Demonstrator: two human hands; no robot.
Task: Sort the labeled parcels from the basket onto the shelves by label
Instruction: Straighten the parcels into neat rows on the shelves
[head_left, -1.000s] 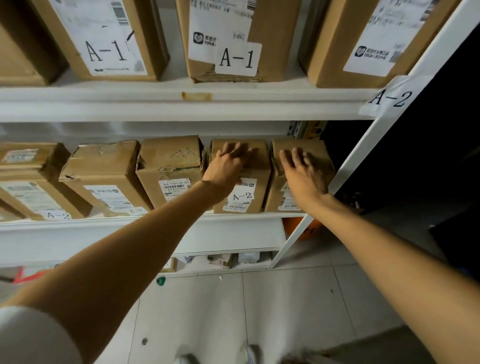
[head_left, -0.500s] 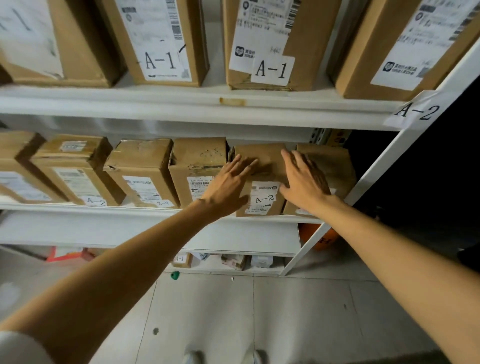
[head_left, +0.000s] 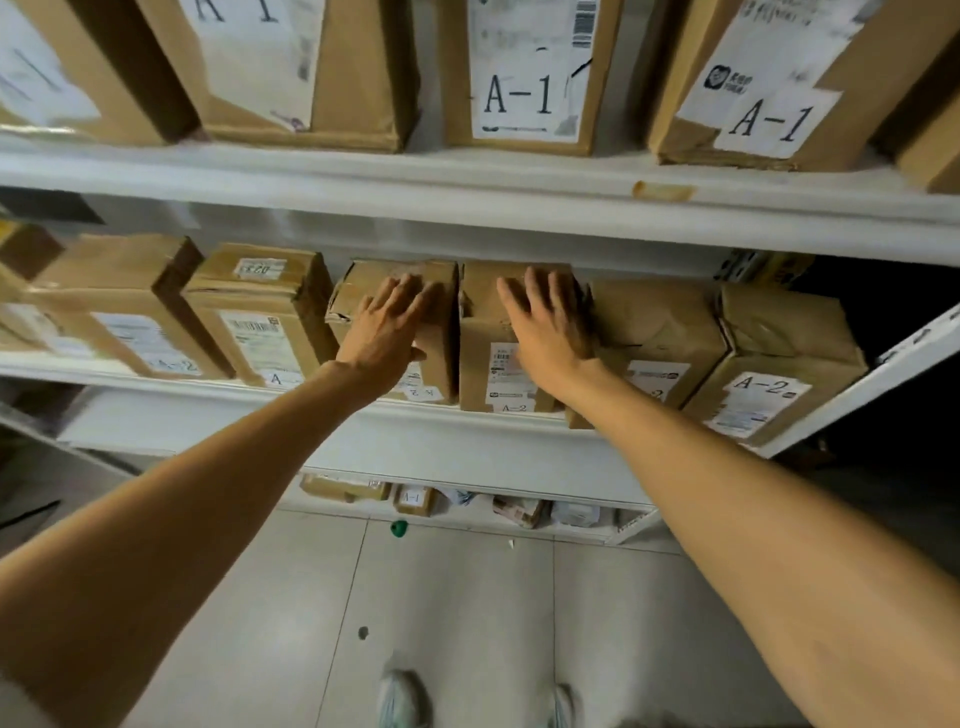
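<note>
A row of brown cardboard parcels labeled A-2 stands on the middle shelf (head_left: 467, 421). My left hand (head_left: 387, 325) lies flat with straight fingers on top of one A-2 parcel (head_left: 439, 358). My right hand (head_left: 550, 322) rests with spread fingers on the neighbouring A-2 parcel (head_left: 483, 338). Two more A-2 parcels stand to the right, one (head_left: 660, 332) beside my right wrist and one (head_left: 779, 364) at the shelf's end. Larger A-1 parcels (head_left: 524, 78) line the upper shelf (head_left: 467, 182). No basket is in view.
More A-2 parcels (head_left: 260, 317) fill the left of the middle shelf. The white upright (head_left: 883, 374) slants at the right. Small parcels (head_left: 415, 500) lie on the bottom shelf. A green object (head_left: 398, 528) sits on the tiled floor, my shoes (head_left: 402, 699) below.
Both hands have shifted left along the A-2 row, each now on a parcel further left than before. The view has swung left and closer to the shelves.
</note>
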